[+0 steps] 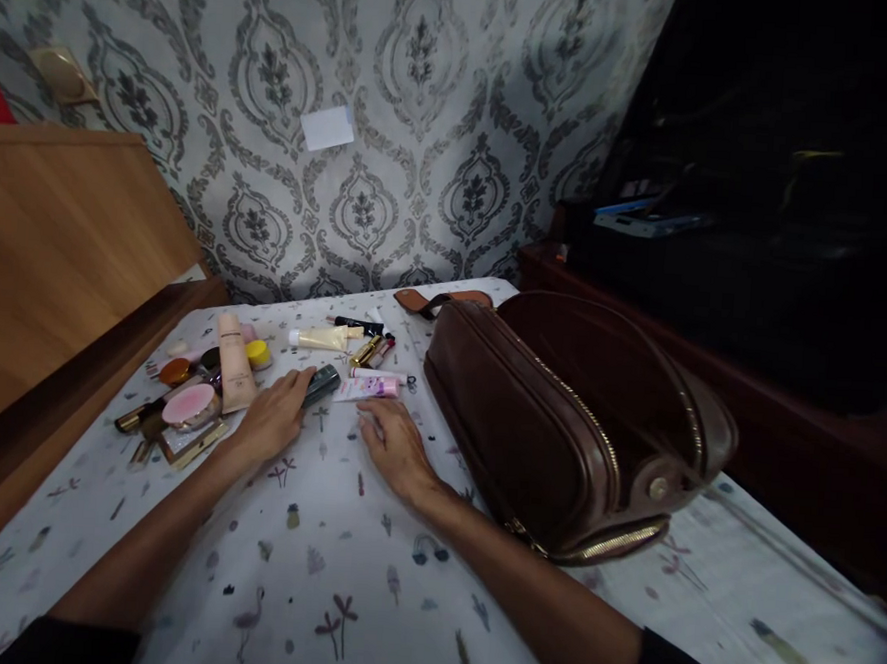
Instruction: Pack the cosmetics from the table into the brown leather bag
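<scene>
Dark-grey item (324, 386) against L fingers (304, 378)

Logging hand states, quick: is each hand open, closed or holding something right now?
Left hand: touching the dark item; whether it's gripped can't be told.
Right hand: partly open, nothing visibly held, near the pink-and-white tube.
</scene>
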Motion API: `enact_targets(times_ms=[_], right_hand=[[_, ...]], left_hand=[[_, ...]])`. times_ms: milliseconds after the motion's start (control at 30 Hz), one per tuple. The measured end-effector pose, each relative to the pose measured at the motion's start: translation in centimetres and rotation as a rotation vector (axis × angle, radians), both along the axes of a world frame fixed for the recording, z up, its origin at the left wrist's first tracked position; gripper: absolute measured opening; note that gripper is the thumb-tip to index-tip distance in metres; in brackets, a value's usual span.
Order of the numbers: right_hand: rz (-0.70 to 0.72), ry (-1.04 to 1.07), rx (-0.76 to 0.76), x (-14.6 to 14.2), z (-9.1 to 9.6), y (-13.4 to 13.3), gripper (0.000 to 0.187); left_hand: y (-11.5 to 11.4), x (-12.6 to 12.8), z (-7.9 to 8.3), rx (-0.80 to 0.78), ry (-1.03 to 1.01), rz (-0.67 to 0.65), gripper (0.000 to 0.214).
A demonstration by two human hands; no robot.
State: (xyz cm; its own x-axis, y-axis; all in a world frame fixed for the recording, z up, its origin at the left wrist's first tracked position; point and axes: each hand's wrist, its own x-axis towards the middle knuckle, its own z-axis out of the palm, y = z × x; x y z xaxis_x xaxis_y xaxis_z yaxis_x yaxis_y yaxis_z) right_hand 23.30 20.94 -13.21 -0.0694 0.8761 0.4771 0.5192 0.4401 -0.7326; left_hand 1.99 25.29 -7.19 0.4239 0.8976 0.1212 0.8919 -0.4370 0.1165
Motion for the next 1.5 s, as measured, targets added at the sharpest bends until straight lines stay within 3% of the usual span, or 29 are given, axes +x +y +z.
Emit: enact_targets(times_ms=[167, 367, 600, 733, 833, 1000, 1133, 1333, 1500], right_hand=[[0.026, -0.042, 0.005, 0.0, -0.2, -0.2, 0.029], [0.026, -0.066, -0.017, 0.0, 0.1, -0.5, 0.038], [0.131, -0.081, -0.043, -0.1, 0.1, -1.0, 0.050], [0.197, -0.085, -0.017, -0.1, 0.1, -1.3, 0.062], [0.261, -0.134, 0.009, -0.1, 0.2, -1.5, 0.069], [0.317, -0.325, 0.065, -0.1, 0.9, -2.0, 0.068], [0.313, -0.460, 0.158, -0.2, 2.0, -2.8, 0.062], [0.318, -0.585, 0.300, -1.0, 3.2, -4.5, 0.052], [0.309, -0.665, 0.321, -1.5, 3.8, -5.9, 0.049]], left_hand=[[-0.5, -1.1, 0.8, -0.003, -0.156, -0.087, 0.030], [-2.6, 0.1, 0.5, -0.101, -0.105, -0.041, 0.059], [-5.2, 0.9, 1.3, -0.215, -0.146, -0.119, 0.046], [-5.4, 0.9, 0.3, -0.179, -0.183, -0.113, 0.040], [-5.4, 0.6, -0.2, -0.189, -0.268, -0.177, 0.043], [-4.9, -0.6, 0.9, -0.467, -0.521, -0.344, 0.051], [-4.2, -1.4, 0.8, -0.657, -0.777, -0.231, 0.047], [-4.1, -0.5, -0.7, -0.623, -0.993, -0.170, 0.053], [-4.2, 0.1, -1.1, -0.629, -1.068, -0.163, 0.054]])
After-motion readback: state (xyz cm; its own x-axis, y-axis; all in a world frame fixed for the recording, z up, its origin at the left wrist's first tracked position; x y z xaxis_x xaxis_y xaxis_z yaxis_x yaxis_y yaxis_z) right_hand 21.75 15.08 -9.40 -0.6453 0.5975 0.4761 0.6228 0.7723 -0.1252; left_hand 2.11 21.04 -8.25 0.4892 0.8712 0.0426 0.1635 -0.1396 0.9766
